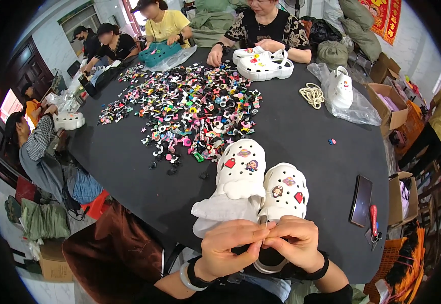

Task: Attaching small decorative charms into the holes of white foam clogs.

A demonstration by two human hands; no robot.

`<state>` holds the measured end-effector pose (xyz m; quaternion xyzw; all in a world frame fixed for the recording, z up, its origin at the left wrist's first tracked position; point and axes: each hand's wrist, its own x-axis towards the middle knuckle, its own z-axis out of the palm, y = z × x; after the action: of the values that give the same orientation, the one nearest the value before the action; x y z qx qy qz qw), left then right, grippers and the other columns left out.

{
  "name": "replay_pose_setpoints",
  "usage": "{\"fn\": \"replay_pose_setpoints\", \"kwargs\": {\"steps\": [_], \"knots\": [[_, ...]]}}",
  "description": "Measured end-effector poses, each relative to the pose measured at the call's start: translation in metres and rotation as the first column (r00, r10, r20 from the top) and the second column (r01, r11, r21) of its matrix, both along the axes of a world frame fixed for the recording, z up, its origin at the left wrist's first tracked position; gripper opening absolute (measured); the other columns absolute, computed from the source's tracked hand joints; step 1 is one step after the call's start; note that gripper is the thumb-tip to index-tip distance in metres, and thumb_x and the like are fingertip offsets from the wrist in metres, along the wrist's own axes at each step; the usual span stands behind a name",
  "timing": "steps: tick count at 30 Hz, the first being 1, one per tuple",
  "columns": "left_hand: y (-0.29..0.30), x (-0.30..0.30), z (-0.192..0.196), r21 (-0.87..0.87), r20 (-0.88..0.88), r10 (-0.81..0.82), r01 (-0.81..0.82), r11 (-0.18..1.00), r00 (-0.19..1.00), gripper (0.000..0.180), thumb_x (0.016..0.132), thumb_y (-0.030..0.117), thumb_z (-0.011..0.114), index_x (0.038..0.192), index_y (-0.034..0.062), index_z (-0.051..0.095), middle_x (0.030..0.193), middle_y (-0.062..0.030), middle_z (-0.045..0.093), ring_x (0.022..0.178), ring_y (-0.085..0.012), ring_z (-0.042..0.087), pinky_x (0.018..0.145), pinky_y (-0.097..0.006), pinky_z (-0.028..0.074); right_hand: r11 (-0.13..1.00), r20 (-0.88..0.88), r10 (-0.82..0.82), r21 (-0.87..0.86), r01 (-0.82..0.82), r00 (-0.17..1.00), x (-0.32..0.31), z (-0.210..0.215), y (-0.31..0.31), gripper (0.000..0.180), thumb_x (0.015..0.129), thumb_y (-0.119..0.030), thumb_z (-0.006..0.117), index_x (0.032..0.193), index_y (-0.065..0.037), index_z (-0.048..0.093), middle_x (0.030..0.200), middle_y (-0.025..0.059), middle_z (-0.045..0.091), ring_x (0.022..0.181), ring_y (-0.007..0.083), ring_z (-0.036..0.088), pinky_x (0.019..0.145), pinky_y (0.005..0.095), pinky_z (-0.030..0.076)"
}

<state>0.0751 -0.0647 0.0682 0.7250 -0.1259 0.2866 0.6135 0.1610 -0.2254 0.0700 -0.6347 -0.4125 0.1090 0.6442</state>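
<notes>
Left hand point(225, 248) and right hand point(300, 244), fingertips together, both pinching thin pale strand point(266, 218). Just beyond fingertips: white clog point(284, 206) with shoe charms, its heel end partly hidden under hands. Ahead of left hand: second white clog point(241, 178), charms fitted, white wrapping point(208, 212) at its heel. Farther ahead: loose charm pile point(200, 109). Right of right hand: black smartphone point(361, 200), red-handled tool point(373, 218).

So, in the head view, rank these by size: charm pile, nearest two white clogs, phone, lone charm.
Charm pile
Left near clog and right near clog: too alike to rank, right partly hidden
Phone
Lone charm
</notes>
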Motion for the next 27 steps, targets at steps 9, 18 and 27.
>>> {"fn": "replay_pose_setpoints", "kwargs": {"steps": [9, 18, 27], "knots": [[0.0017, 0.0005, 0.0045, 0.063, 0.009, 0.040, -0.041, 0.997, 0.999, 0.028, 0.074, -0.007, 0.063, 0.101, -0.0039, 0.068, 0.097, -0.0238, 0.069, 0.080, -0.0258, 0.068, 0.072, -0.032, 0.054, 1.000, 0.004, 0.023, -0.007, -0.023, 1.000, 0.0017, 0.0013, -0.0004, 0.012, 0.076, -0.007, 0.075, 0.088, -0.004, 0.073, 0.076, 0.0059, 0.069, 0.061, 0.0157, 0.057, 0.056, 0.0268, 0.043], [0.0010, 0.0022, 0.0072, 0.130, 0.070, 0.093, -0.102, 0.986, 0.993, 0.027, 0.073, -0.008, 0.064, 0.100, -0.0036, 0.069, 0.093, -0.0223, 0.070, 0.076, -0.0242, 0.069, 0.067, -0.030, 0.054, 0.999, 0.014, 0.038, 0.009, -0.038, 0.999, 0.0029, -0.0012, -0.0008, 0.014, 0.076, -0.006, 0.075, 0.090, -0.004, 0.074, 0.076, 0.0067, 0.069, 0.062, 0.0158, 0.057, 0.055, 0.0270, 0.042], [0.0000, 0.0019, 0.0092, 0.202, 0.108, 0.133, -0.153, 0.967, 0.985, 0.029, 0.071, -0.008, 0.065, 0.099, -0.0027, 0.069, 0.092, -0.0215, 0.070, 0.075, -0.0240, 0.069, 0.066, -0.029, 0.054, 0.999, 0.026, 0.035, 0.013, -0.036, 0.999, 0.0027, 0.0005, -0.0015, 0.012, 0.077, -0.004, 0.073, 0.089, -0.004, 0.073, 0.076, 0.0066, 0.070, 0.062, 0.0156, 0.058, 0.056, 0.0265, 0.043]]}}
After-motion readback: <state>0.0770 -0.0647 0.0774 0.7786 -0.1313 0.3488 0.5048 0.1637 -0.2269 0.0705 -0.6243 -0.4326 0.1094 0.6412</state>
